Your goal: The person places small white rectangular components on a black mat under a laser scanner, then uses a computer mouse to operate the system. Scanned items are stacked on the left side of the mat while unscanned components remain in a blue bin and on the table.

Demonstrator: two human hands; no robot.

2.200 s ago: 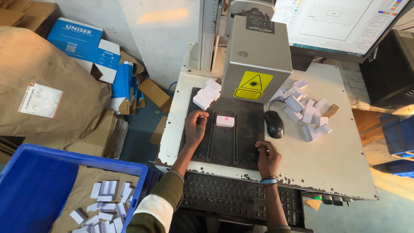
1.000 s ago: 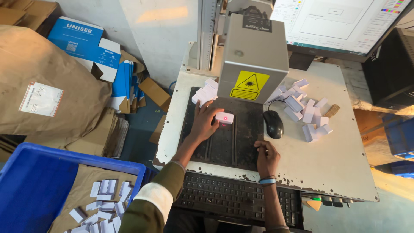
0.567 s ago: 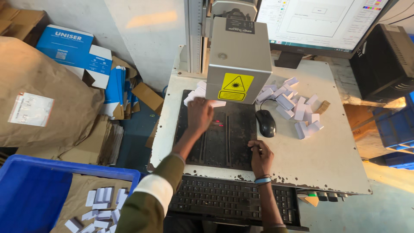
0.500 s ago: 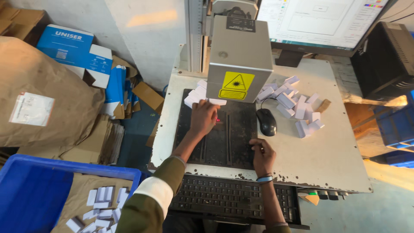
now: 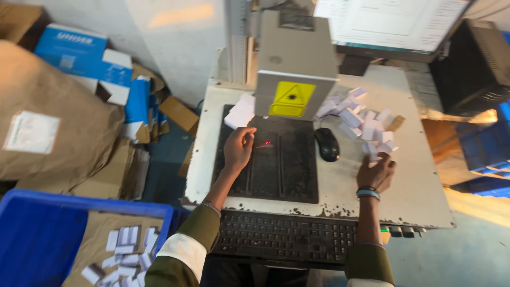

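The computer monitor (image 5: 390,24) is getting cut off by the top edge, and the dark box (image 5: 470,66) to its right is running out of frame. The lower end of the grey laser marker head (image 5: 295,64) is hiding whatever is lying directly under it, and motion blur is softening the small white pieces.

The left hand (image 5: 238,149) is hovering over the black work plate (image 5: 268,159) with the wrist bent slightly up and the fingers (image 5: 245,133) loosely curled; whether they are pinching anything is not clear. A red laser mark (image 5: 264,144) is glowing on the plate just beside that hand. The right hand (image 5: 376,171), wearing a blue wristband (image 5: 367,193), is reaching to the edge of the loose pile of small white boxes (image 5: 361,119) on the counter (image 5: 414,186), its fingers half open and touching or nearly touching the nearest boxes; no firm hold is showing.

A stack of white boxes (image 5: 240,111) is sitting at the plate's upper left corner. A black mouse (image 5: 327,144) is lying between plate and pile. A yellow rectangular warning label (image 5: 291,99) is facing forward on the marker head. A black keyboard (image 5: 287,239) is lying below the counter's front edge. To the left, a blue-and-white carton (image 5: 85,58) is leaning above a large brown sack (image 5: 53,133) bearing a white rectangular label (image 5: 31,133), and a blue crate (image 5: 48,234) is holding more white boxes.
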